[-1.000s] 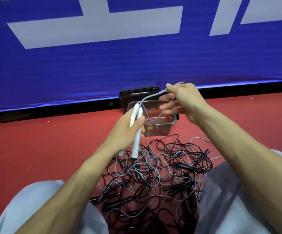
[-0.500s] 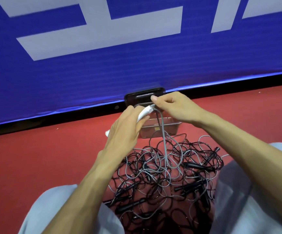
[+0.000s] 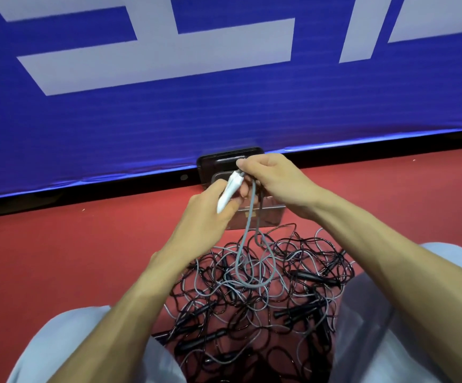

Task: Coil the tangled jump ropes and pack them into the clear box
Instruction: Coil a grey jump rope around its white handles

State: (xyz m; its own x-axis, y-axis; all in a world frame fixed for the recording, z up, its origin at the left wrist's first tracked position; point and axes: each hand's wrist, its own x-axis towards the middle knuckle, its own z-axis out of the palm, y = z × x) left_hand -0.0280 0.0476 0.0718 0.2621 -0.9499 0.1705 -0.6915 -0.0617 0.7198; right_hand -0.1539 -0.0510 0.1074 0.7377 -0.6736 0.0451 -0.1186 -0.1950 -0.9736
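My left hand (image 3: 207, 214) grips the white handles (image 3: 230, 189) of a grey jump rope, tips pointing up and away. My right hand (image 3: 274, 181) pinches the grey cord (image 3: 247, 225) right at the handle tips. From there the cord hangs in a long loop down into the tangle of black and grey jump ropes (image 3: 254, 294) on the floor between my knees. The clear box (image 3: 268, 217) stands just beyond the tangle, mostly hidden behind both hands.
A black lid or tray (image 3: 216, 163) leans behind the box against the blue banner wall (image 3: 224, 106). Red floor (image 3: 72, 258) spreads to left and right. My light grey trouser legs (image 3: 67, 344) flank the rope pile.
The white handles tilted from upright to slanted away. My right hand came in from holding the cord high at the right to pinching it at the handle tips, leaving a longer hanging loop.
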